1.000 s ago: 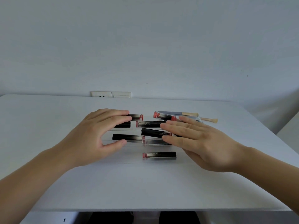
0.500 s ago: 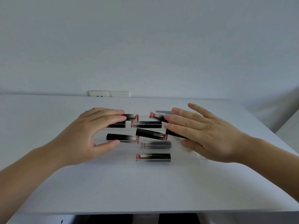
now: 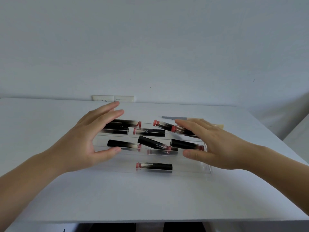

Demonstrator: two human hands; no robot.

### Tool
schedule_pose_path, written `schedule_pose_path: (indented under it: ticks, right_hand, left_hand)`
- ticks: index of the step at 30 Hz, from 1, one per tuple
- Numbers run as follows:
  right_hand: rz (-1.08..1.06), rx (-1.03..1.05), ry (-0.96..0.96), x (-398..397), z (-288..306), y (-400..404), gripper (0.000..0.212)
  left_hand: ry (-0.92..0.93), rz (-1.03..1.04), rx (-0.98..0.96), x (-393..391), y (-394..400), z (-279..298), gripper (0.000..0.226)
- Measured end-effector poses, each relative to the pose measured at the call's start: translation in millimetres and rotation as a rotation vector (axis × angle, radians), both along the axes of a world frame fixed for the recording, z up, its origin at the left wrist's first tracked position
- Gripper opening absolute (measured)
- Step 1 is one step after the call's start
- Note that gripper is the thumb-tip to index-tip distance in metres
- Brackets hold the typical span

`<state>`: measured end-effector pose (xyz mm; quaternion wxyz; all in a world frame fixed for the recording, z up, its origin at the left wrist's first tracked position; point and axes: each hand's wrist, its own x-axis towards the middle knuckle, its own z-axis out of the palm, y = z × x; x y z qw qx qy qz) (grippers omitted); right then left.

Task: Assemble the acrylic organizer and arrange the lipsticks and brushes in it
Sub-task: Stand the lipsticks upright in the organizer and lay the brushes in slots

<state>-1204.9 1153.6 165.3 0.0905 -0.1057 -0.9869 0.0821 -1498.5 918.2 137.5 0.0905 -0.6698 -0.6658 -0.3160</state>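
Mid-frame on the white counter (image 3: 150, 198) sits the clear acrylic organizer (image 3: 192, 168) with lipsticks (image 3: 153, 166) lying loose across its tiers. My left hand (image 3: 80, 144) and right hand (image 3: 222, 148) flank it — fingers spread wide, holding nothing — probably to steady it.

Lipsticks (image 3: 151, 132) lie scattered in acrylic organizer (image 3: 192, 171) mid-table (image 3: 50, 114); brush (image 3: 174, 117) behind it; hands flank organizer.

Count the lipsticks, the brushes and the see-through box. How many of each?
Black lipstick tubes with pink ends: 10
Makeup brushes, partly behind the right hand: 2
Clear acrylic organizer: 1
Total: 13
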Motion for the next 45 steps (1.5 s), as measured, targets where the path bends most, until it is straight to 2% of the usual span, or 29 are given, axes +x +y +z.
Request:
schedule_pose_path:
  ticks: [5,13,15,18,22,25,29,32,36,42,45]
  right_hand:
    - [0.023,-0.015,0.047,0.3,2.3,-13.7,0.075]
    - [0.039,-0.094,0.008,-5.2,5.8,-34.7,0.078]
    - [0.019,-0.239,0.043,-11.1,10.0,-34.0,0.065]
    - [-0.077,-0.373,0.151,-26.3,16.0,-21.1,0.027]
    - [-0.107,-0.330,-0.018,-50.4,20.1,-7.2,0.009]
    - [-0.080,-0.264,-0.209,-66.0,21.4,-6.2,0.015]
    - [-0.007,-0.116,-0.300,-79.7,14.5,-6.4,0.019]
    - [0.031,-0.077,-0.273,-84.2,6.8,-5.9,0.021]
    - [-0.043,0.012,-0.202,-82.4,0.8,-0.2,0.035]
    - [-0.113,-0.078,-0.139,-85.0,-1.7,13.1,0.041]
    - [-0.083,-0.111,-0.081,-80.6,-5.1,18.6,0.019]
  left_hand:
    - [-0.099,0.056,-0.047,-7.1,-4.1,-2.6,0.089]
    - [-0.097,0.025,-0.121,-23.7,-21.8,-0.2,0.081]
    - [-0.107,0.017,-0.126,-28.1,-27.5,0.9,0.083]
    - [-0.104,0.006,-0.123,-35.1,-35.9,2.5,0.082]
    - [-0.108,-0.004,-0.123,-44.2,-46.0,3.8,0.081]
    - [-0.118,0.001,-0.123,-50.2,-52.7,3.8,0.081]
    - [-0.120,0.012,-0.119,-55.6,-59.8,2.6,0.081]
    - [-0.124,0.019,-0.112,-57.5,-61.8,1.9,0.081]
    - [-0.121,0.032,-0.096,-59.5,-58.7,1.1,0.080]
    - [-0.134,0.053,-0.090,-59.5,-48.8,-1.1,0.080]
    - [-0.118,0.054,-0.094,-61.0,-46.3,-2.5,0.080]
